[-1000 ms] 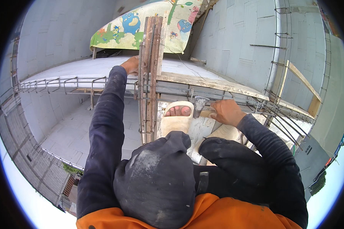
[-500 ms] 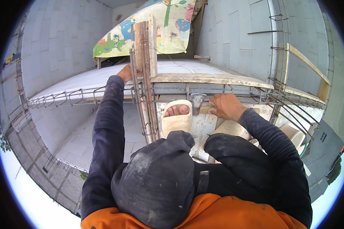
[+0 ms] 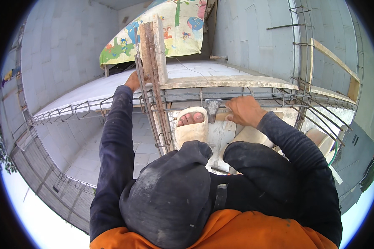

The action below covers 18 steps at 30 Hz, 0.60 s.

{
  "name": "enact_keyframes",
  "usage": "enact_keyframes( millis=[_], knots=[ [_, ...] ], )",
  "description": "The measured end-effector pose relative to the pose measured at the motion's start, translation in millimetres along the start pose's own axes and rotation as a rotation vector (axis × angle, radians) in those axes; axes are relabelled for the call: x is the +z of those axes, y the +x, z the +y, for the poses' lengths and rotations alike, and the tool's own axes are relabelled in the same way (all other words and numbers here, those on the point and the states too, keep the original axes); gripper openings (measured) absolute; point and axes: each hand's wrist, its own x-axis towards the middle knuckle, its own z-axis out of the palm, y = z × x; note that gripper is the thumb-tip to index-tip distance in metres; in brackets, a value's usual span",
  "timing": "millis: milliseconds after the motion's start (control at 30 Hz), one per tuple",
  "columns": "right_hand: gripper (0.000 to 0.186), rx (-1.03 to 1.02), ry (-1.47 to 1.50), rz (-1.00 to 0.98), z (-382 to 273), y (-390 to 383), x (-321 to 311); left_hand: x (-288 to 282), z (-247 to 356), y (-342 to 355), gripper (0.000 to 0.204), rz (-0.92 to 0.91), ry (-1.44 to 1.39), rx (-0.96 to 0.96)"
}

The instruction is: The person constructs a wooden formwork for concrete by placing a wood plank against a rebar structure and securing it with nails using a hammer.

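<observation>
My right hand (image 3: 246,110) is closed round the wooden handle of a hammer (image 3: 213,108). Its dusty metal head, wide at one end, lies just left of my fingers, beside my sandalled left foot (image 3: 191,120). Out to the left, my left hand (image 3: 134,81) grips the side of an upright wooden board (image 3: 147,50); rusty steel bars (image 3: 155,70) stand against the board and partly hide the fingers. A paler upright plank (image 3: 160,50) adjoins it on the right. Behind the hammer runs a horizontal form board (image 3: 228,81) along the beam's steel bars.
Below left, a drop opens to a lower floor (image 3: 87,164). A rebar cage (image 3: 70,108) extends leftward, and bar ends (image 3: 320,120) jut out at the right. A slanted timber (image 3: 334,60) stands farther right. A printed sheet (image 3: 174,33) hangs ahead, between grey block walls (image 3: 253,45).
The view has shifted slightly. Both hands keep about the same places, the left at the upright board and the right on the hammer, whose head has barely moved.
</observation>
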Motion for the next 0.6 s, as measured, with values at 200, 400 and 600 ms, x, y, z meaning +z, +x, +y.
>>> enact_keyframes(
  millis=[200, 400, 600],
  knots=[
    [0.05, 0.005, -0.014, -0.05, 2, 4, -1, 4, -6, 2, 0.052, -0.064, -0.195, 0.008],
    [0.051, -0.022, -0.026, -0.082, 4, 10, -2, -7, -17, 6, 0.054, -0.089, -0.198, -0.03],
    [0.042, -0.015, -0.008, -0.059, 1, 12, -4, -10, -17, -1, 0.056, -0.072, -0.122, -0.036]
  ],
)
